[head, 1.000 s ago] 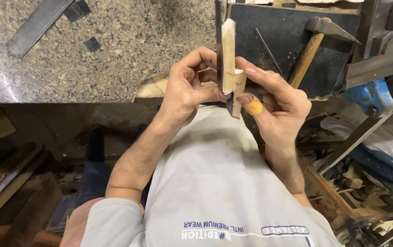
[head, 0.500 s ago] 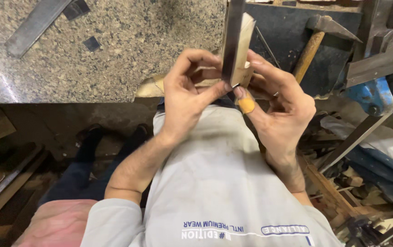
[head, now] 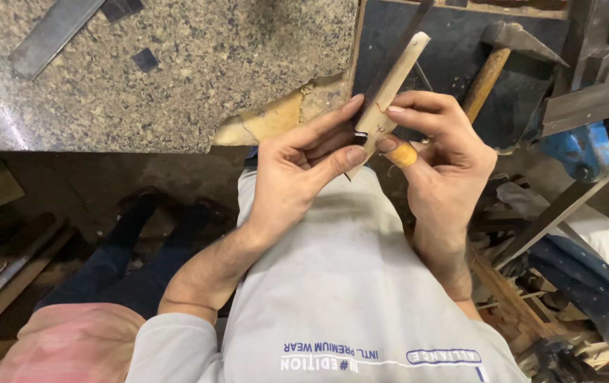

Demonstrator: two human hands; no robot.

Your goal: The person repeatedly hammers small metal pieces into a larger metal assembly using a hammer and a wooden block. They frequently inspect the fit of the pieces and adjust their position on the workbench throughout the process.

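- A pale wooden strip [head: 393, 85] is held up in front of the chest, above the lap, by both hands; it is tilted, its free end pointing up and to the right over the dark panel [head: 446, 50].
- The left hand [head: 297, 177] is closed on the strip's lower end: the thumb is pressed against one face and the forefinger is laid along the edge, with a small dark piece (its kind cannot be told) pinched at the base.
- The right hand [head: 446, 156] is closed on the same lower part from the other side; its thumb, wrapped in an orange cover [head: 402, 153], is set just below the strip's end.
- A thin dark blade or bar [head: 400, 53] is seen lying along the strip's left edge; whether it is touching the wood along its whole length cannot be told.
- Against the earlier views, the strip is found leaned over from near upright to a clear slant, and the hands are shifted slightly apart along it. It is judged that the piece is being turned for fitting or checking of the dark part against the wood, not released.
- A hammer [head: 496, 60] with a wooden handle is noted lying on the dark panel, just beyond the right hand and untouched.
- A speckled stone slab [head: 176, 78] is recorded at upper left, with a flat metal bar [head: 52, 32] lying on it, well apart from the hands.
- A blue vice [head: 602, 138] is noted at the right edge.
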